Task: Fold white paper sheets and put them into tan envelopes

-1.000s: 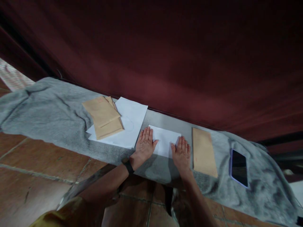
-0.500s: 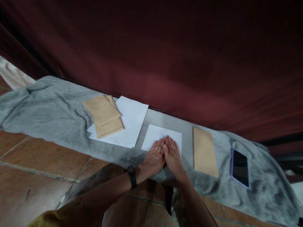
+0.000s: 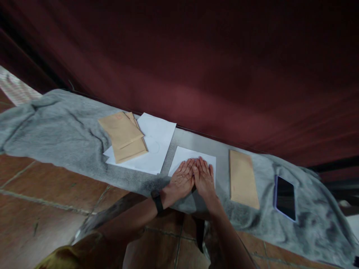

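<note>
A white sheet of paper (image 3: 186, 154) lies on the grey cloth in front of me, and both my hands press flat on it. My left hand (image 3: 183, 178), with a dark watch on its wrist, has its fingers stretched out toward the far edge. Beside it and touching it, my right hand (image 3: 204, 178) also lies flat, fingers extended. The palms cover the near part of the sheet, so its lower edge is mostly hidden. Neither hand grips anything.
On the left, several brown envelopes (image 3: 123, 130) rest on larger white sheets (image 3: 159, 130). To the right lie more brown envelopes (image 3: 243, 179) and a phone (image 3: 285, 198) with a dark screen. Grey cloth (image 3: 70, 127) covers the bench; a dark red curtain (image 3: 179, 93) hangs behind.
Both hands have slid slightly farther up the paper, and their fingers are spread a little wider. The envelopes and phone have stayed in place.
</note>
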`<state>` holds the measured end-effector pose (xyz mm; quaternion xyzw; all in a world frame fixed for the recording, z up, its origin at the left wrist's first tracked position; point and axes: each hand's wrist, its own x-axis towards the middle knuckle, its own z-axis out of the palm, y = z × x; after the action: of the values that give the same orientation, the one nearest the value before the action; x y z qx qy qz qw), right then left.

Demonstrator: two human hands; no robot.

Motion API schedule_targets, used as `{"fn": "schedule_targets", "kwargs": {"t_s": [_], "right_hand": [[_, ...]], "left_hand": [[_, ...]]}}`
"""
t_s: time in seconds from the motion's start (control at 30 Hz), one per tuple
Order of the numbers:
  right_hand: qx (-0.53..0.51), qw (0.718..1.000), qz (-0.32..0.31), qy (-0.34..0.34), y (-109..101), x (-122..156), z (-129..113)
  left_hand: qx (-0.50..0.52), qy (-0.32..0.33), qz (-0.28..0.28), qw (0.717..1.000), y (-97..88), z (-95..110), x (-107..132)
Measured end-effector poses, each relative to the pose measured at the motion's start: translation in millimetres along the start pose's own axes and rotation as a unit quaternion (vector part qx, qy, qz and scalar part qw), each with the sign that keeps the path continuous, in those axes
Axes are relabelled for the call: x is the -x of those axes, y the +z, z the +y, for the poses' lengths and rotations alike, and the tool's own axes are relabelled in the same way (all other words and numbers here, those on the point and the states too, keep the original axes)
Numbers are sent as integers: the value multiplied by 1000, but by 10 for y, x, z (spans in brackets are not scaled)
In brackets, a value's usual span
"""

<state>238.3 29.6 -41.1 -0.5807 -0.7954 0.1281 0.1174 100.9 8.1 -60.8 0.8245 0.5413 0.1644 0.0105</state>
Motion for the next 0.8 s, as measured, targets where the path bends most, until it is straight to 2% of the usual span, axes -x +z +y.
{"fn": "schedule_targets", "kwargs": {"t_s": [0.33,0.8], "right_hand": [[22,998,3,53,50,-232,-56],[86,996,25,27,104,-230,24]], "left_hand": [[-34,-12,-39,999,-40,-85,-230],[-73,-5,-32,997,74,-68,-264]]}}
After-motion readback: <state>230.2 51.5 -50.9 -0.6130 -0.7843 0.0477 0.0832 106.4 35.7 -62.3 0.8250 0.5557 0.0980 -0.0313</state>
